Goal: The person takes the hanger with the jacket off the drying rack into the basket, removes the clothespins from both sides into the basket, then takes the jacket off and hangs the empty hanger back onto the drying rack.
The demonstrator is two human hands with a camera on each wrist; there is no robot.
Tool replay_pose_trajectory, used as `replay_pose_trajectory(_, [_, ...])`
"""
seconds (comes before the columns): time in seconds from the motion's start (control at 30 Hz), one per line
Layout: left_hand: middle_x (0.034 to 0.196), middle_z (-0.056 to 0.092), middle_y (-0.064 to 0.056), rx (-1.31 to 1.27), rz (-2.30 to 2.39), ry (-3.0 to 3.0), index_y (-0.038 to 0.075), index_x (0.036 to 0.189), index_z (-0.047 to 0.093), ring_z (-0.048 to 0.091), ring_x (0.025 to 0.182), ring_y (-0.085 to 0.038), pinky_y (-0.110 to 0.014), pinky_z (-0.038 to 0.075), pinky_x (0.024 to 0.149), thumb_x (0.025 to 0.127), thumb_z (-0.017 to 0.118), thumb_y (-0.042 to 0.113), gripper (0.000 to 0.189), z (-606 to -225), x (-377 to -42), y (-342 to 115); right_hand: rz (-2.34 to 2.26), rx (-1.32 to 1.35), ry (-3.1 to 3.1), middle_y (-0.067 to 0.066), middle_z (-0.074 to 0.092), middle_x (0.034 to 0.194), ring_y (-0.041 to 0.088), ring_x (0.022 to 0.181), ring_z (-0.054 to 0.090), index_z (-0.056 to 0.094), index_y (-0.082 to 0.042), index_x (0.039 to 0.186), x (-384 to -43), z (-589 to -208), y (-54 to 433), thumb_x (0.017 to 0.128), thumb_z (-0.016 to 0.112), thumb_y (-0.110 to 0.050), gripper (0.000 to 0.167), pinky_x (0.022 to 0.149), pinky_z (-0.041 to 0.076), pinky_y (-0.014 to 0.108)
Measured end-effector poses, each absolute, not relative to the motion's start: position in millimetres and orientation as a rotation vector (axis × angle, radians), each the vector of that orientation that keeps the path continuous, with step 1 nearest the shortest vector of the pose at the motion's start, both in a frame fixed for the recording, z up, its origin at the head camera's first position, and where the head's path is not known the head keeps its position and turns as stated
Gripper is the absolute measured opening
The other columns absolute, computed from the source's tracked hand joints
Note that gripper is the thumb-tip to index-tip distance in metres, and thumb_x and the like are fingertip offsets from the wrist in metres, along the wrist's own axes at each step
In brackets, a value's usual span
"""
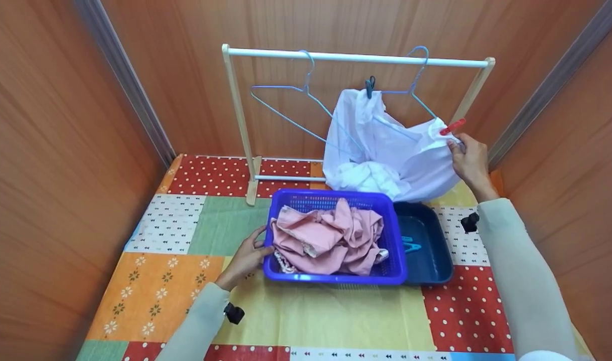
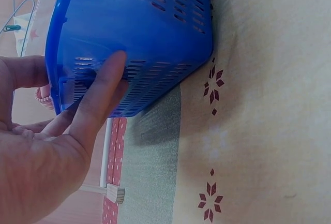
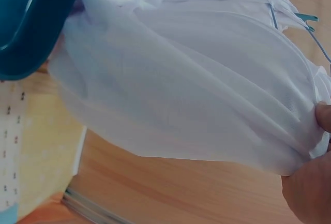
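Note:
My left hand point(image 1: 246, 255) grips the left rim of a purple-blue plastic basket point(image 1: 336, 279), thumb over the edge and fingers along the outer wall. Crumpled pink cloth with lacy trim point(image 1: 331, 235) fills the basket. At the right, my right hand point(image 1: 470, 158) pinches the edge of a white garment point(image 1: 411, 170) just below a red clothespin point(image 1: 453, 127). The garment hangs from a blue wire hanger point(image 1: 413, 91), and a dark clothespin point(image 1: 369, 87) grips its other side. In the right wrist view, the white fabric point(image 3: 181, 94) stretches toward my fingers.
A wooden rack with a white top bar point(image 1: 356, 57) carries both hangers; the left wire hanger point(image 1: 281, 87) bears no garment. Beside the basket lies a dark blue tray point(image 1: 431, 260) with light-blue clothespins point(image 1: 411, 245). Wood-grain panels point(image 1: 185, 75) enclose the patchwork tablecloth point(image 1: 225, 220).

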State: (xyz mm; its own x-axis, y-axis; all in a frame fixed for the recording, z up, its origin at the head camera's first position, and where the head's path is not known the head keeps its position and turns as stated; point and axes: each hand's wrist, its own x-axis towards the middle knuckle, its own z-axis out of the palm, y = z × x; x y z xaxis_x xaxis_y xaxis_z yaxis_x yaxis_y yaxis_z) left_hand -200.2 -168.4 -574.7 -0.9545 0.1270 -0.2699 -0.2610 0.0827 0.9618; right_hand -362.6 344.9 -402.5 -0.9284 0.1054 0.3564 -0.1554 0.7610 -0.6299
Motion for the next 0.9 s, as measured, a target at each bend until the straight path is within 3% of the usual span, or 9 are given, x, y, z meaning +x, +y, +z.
replay_pose_trajectory(0.6, [0.136,0.058,-0.023,-0.173,1.958,2.102,0.017,0.155,0.026,0.07,0.101,-0.029,-0.041,0.061,0.075,0.094,0.059,0.006,0.071,-576.6,-201.7,-166.5,1.048,0.102,-2.441,0.028,0.067,0.111,0.04,0.102,0.058,0.065,0.004,0.111,-353.1,-400.2,339.1,0.101,0.055,-0.025,0.033,0.098,0.042,0.054])
replay_pose_trajectory(0.9, [0.136,0.058,-0.024,-0.163,1.951,2.103,0.016,0.156,0.024,0.071,0.1,-0.03,-0.044,0.061,0.074,0.094,0.059,0.007,0.071,-577.0,-200.9,-166.6,1.037,0.14,-2.422,0.027,0.068,0.106,0.039,0.096,0.058,0.066,0.004,0.108,-348.1,-411.9,341.0,0.1,0.057,-0.026,0.032,0.089,0.043,0.049])
